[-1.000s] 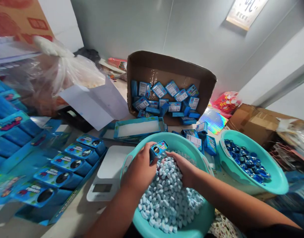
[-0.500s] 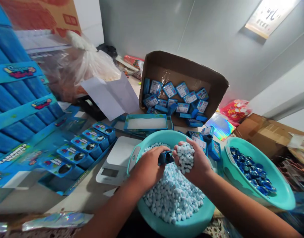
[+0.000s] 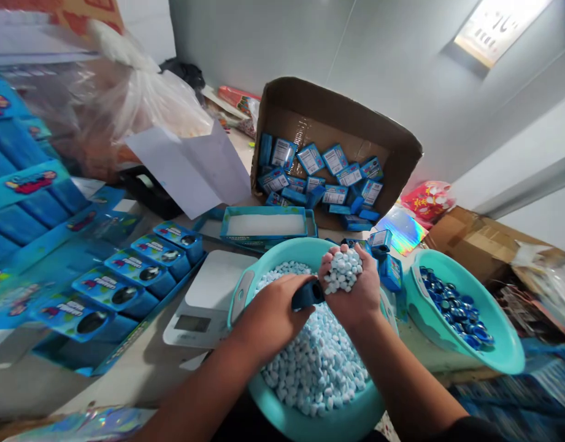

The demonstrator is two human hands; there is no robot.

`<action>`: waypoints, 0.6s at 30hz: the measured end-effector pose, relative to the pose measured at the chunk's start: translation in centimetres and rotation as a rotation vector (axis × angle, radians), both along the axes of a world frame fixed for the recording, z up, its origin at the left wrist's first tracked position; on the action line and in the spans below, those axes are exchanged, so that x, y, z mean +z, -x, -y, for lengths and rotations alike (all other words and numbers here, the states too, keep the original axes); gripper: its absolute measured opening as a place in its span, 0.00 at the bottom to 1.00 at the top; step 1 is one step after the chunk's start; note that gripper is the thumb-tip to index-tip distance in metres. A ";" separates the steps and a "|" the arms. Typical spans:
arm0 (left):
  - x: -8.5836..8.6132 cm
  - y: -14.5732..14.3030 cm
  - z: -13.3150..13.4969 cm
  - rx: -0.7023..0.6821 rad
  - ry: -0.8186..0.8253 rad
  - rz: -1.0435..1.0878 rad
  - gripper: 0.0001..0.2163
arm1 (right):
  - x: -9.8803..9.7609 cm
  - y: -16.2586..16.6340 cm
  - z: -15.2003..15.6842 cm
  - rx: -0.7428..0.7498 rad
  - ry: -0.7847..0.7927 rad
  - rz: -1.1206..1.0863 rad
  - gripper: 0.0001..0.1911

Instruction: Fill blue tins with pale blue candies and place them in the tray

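Note:
My left hand (image 3: 268, 310) grips a small dark blue box (image 3: 307, 295) over a turquoise basin (image 3: 305, 423). The box lies tilted toward my other hand, and my fingers hide part of it. Cupped palm up, my right hand (image 3: 362, 301) holds a handful of pale blue candies (image 3: 343, 270) just right of the box. Below both hands, a heap of the same loose candies (image 3: 314, 362) fills much of the basin. Whether the box has candies inside, I cannot tell.
Left of the basin is a white scale (image 3: 194, 319), then a tray with several blue boxes (image 3: 146, 270). Behind stands a carton (image 3: 392, 141) of small blue packets. To the right, another turquoise basin (image 3: 507, 356) contains shiny blue caps (image 3: 457, 310).
My right hand has lifted the candies slightly and turned its palm more upright. The box in my left hand has rotated. The whole view has shifted a little.

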State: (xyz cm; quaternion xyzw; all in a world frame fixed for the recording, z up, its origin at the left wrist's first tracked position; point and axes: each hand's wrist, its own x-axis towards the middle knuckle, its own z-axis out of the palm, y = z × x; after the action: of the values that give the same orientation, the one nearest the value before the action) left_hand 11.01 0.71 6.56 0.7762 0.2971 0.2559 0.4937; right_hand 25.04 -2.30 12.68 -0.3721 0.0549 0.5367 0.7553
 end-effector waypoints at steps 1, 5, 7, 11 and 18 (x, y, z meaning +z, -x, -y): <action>-0.1 0.0 -0.1 -0.009 -0.003 0.003 0.21 | 0.0 0.0 0.0 -0.003 -0.007 0.003 0.20; -0.3 -0.1 -0.3 -0.050 -0.026 0.025 0.20 | -0.3 -0.1 0.3 -0.023 -0.010 0.044 0.21; -0.4 -0.2 -0.3 -0.056 -0.033 0.017 0.19 | -0.4 -0.1 0.3 -0.030 -0.011 0.062 0.21; -0.3 -0.2 -0.2 -0.048 -0.037 -0.012 0.20 | -0.7 -0.3 0.4 -0.024 -0.019 0.104 0.18; -0.2 0.0 -0.3 -0.058 -0.041 0.000 0.21 | -0.9 0.0 0.2 -0.026 -0.073 0.204 0.11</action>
State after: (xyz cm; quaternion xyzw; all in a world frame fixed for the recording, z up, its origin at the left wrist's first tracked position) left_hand 11.05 1.00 6.32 0.7946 0.2691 0.2474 0.4847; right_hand 25.06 -2.50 11.81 -0.3964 -0.0370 0.4879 0.7768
